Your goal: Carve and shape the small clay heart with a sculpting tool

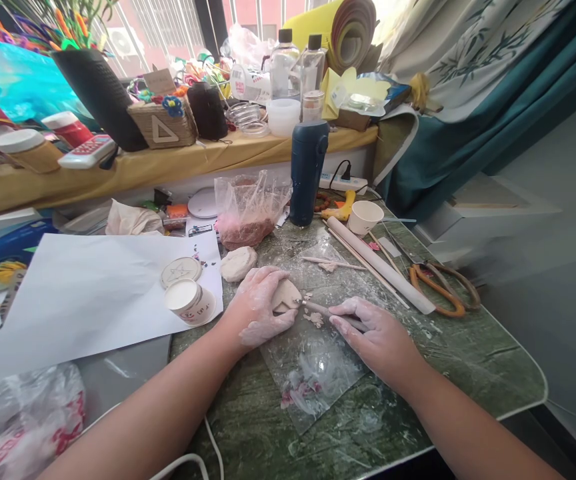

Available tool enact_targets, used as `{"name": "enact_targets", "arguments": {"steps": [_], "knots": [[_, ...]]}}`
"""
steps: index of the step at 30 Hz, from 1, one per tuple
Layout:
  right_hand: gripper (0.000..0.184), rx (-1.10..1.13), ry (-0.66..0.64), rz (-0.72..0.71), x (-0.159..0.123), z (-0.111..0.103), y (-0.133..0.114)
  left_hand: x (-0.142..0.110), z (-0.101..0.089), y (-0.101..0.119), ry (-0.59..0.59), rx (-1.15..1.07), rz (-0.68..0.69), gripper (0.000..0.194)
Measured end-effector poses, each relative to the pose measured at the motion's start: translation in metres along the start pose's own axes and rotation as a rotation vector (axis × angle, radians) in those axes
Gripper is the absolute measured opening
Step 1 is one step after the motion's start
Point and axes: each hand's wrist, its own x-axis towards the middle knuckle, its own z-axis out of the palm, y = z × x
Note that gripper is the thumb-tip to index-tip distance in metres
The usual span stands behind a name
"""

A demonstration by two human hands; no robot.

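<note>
My left hand (pixel 261 303), dusted with white powder, curls around a pale piece of clay (pixel 286 294). Between the fingers of my right hand (pixel 378 333) is a thin grey modelling tool (pixel 319 309), its tip touching or very close to the clay's right edge. Small clay scraps (pixel 314 319) lie under the tool on a clear plastic sheet (pixel 318 387) smeared with white. Just behind my left hand rests a larger whitish lump of clay (pixel 239 263). A paper cup of white powder (pixel 189 301) stands left of it, beside a round lid with a drawn star (pixel 181 271).
A rolling pin (pixel 383 270), thin sticks and orange-handled scissors (pixel 438 290) lie on the right. Behind are a bag of reddish clay (pixel 248 217), a dark blue bottle (pixel 308 173) and a small cup (pixel 365 217). White paper (pixel 93 293) covers the left side.
</note>
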Motion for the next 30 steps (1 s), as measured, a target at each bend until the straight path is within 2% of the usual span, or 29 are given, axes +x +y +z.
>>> {"name": "enact_targets", "arguments": {"steps": [4, 20, 24, 30], "knots": [[0.023, 0.004, 0.065, 0.04, 0.0023, 0.0002, -0.0013, -0.0001, -0.0006, 0.0005, -0.011, 0.0, -0.008, 0.057], [0.024, 0.013, -0.024, 0.089, 0.0037, -0.0012, -0.0061, 0.0005, -0.0002, 0.0014, -0.002, -0.002, -0.004, 0.055], [0.022, -0.007, -0.045, 0.063, 0.0033, -0.0003, -0.005, 0.0, 0.0, 0.0015, 0.004, -0.002, -0.002, 0.054], [0.021, 0.011, 0.0, 0.042, 0.0024, 0.0002, -0.0012, 0.0007, -0.0004, 0.0009, -0.003, 0.001, -0.001, 0.054]]}}
